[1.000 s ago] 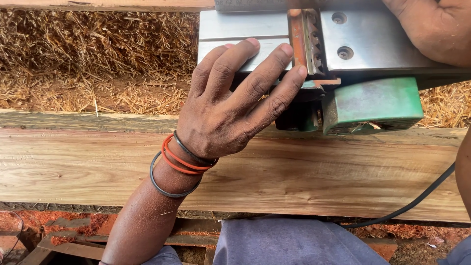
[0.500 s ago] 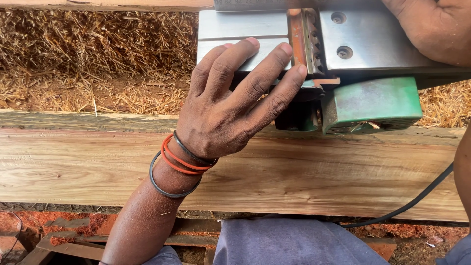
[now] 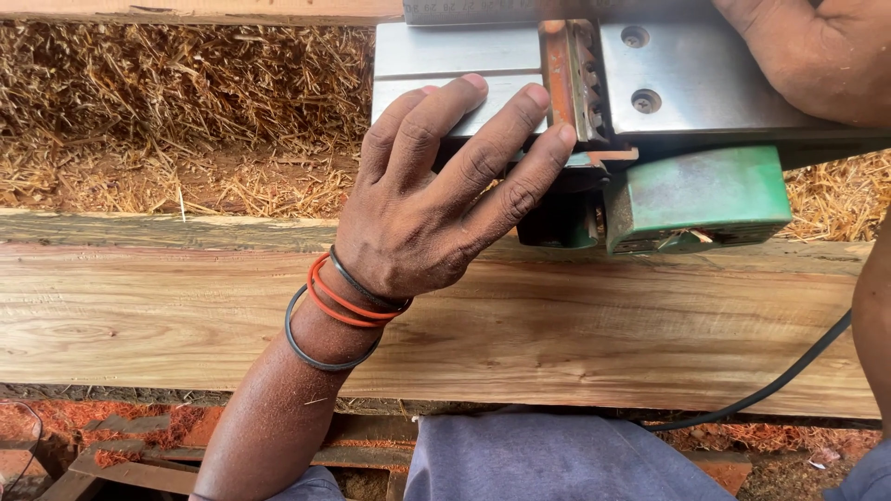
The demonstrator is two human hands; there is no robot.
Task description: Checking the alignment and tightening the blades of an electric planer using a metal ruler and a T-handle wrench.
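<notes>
left hand [image 3: 436,199] flat, fingers spread on the planer [image 3: 594,111].

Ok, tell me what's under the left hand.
The left hand rests on the electric planer's metal sole, above the wooden plank. What lies beneath the palm is covered.

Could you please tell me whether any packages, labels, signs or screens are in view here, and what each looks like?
None can be seen: no package, sign or screen.
The green housing of the electric planer, right of the left hand, shows no label that can be made out.
The right hand rests on the planer's metal plate at top right.
</notes>
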